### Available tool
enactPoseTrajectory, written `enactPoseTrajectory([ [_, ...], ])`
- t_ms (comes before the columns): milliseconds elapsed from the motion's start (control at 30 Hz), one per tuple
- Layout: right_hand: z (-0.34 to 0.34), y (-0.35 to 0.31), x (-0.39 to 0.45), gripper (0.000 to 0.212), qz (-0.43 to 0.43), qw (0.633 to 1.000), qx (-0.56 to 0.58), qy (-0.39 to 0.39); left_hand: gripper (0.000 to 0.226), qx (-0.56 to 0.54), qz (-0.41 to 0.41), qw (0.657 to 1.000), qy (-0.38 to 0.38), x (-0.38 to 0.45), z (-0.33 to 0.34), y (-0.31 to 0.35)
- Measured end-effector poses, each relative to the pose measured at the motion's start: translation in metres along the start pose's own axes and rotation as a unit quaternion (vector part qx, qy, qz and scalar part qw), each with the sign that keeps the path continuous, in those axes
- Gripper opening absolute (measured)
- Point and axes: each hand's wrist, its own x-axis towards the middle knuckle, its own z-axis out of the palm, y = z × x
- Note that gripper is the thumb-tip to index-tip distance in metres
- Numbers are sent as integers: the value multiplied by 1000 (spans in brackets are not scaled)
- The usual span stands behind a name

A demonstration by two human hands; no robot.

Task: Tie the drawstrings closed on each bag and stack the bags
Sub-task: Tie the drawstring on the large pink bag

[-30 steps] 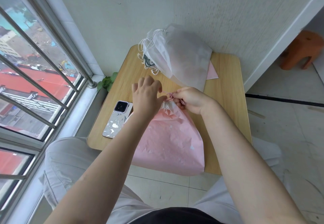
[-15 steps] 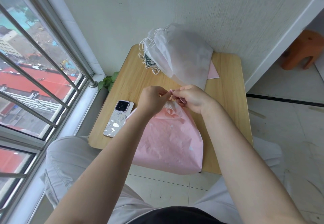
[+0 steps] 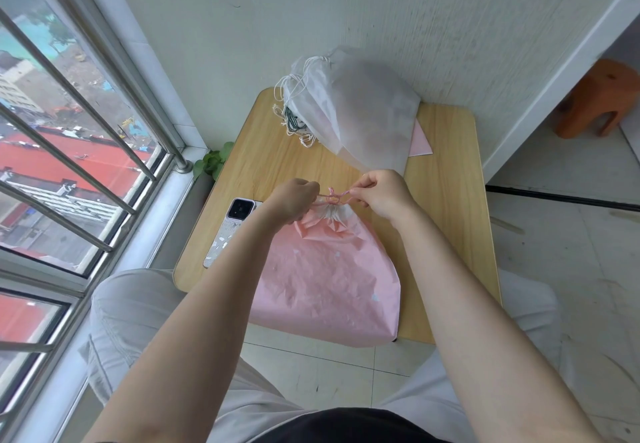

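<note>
A pink drawstring bag (image 3: 329, 280) lies on the small wooden table (image 3: 450, 200), its mouth gathered toward the wall. A pink drawstring (image 3: 334, 196) forms a small knot loop above the gathered mouth. My left hand (image 3: 294, 200) pinches the left end of the string. My right hand (image 3: 379, 193) pinches the right end. The string is stretched between them. A stack of white translucent drawstring bags (image 3: 356, 113) with white cords sits at the table's far side against the wall.
A phone (image 3: 230, 231) in a patterned case lies on the table's left side beside my left forearm. A pink flat piece (image 3: 420, 141) pokes out under the white bags. A barred window is at left, an orange stool (image 3: 602, 99) at far right.
My hands have moved apart, drawing the pink string taut into a knot. One second ago my left hand was spread over the bag's mouth; now it pinches the string.
</note>
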Motion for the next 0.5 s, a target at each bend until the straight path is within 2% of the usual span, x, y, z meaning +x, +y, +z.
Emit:
enactPoseTrajectory([
  [100, 2, 3, 3, 13, -2, 999, -32, 3, 28, 58, 7, 998, 34, 2, 2, -2],
  [300, 2, 7, 0, 10, -15, 997, -75, 24, 42, 144, 23, 985, 96, 13, 4, -17],
  [500, 7, 12, 0, 20, -1, 996, -68, 54, 42, 205, 40, 967, 149, 14, 8, -27],
])
